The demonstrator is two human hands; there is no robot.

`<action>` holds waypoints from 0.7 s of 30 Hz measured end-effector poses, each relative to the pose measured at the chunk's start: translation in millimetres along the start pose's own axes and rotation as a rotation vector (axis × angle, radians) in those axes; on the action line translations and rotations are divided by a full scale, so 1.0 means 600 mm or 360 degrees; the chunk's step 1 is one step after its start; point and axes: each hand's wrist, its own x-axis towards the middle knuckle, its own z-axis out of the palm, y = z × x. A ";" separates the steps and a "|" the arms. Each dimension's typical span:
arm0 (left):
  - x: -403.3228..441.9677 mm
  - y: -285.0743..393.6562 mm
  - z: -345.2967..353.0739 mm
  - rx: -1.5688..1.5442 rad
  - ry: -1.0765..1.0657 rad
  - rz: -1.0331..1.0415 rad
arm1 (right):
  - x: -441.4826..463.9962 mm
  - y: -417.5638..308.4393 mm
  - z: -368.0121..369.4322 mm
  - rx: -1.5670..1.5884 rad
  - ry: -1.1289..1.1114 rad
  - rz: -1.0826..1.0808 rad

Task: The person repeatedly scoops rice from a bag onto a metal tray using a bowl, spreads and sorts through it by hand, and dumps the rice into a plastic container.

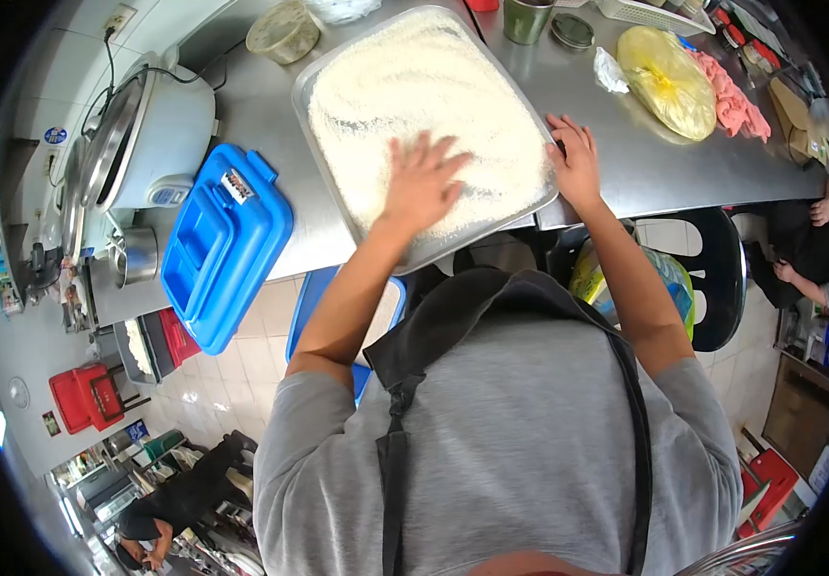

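Note:
A large metal tray (305,106) lies on the steel counter, covered with a layer of pale, crumb-like granules (424,72). My left hand (421,182) is palm down on the granules near the tray's front, fingers spread and slightly blurred. Swirled marks and thin patches show in the layer beyond it. At the tray's right edge is my right hand (576,161), fingers stretched out and apart, its thumb side against the rim. Neither hand has anything enclosed in its fingers.
Left of the tray are a blue plastic lid (261,226) and a large cooker (170,134). Behind stands a round tub (283,31). To the right lie a yellow plastic bag (666,82) and a pink cloth (733,101). Other people (808,240) are at the right and lower left.

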 end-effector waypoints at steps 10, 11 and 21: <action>-0.124 0.041 0.016 -0.0086 0.0184 -0.0632 | -0.002 0.005 0.007 0.0053 0.0082 -0.0010; -0.126 0.056 0.021 -0.0038 0.0148 -0.0660 | -0.002 0.006 0.008 0.0063 0.0083 -0.0002; -0.203 0.041 0.009 0.0075 0.0463 -0.0941 | -0.008 0.014 0.015 0.0064 0.0024 -0.0028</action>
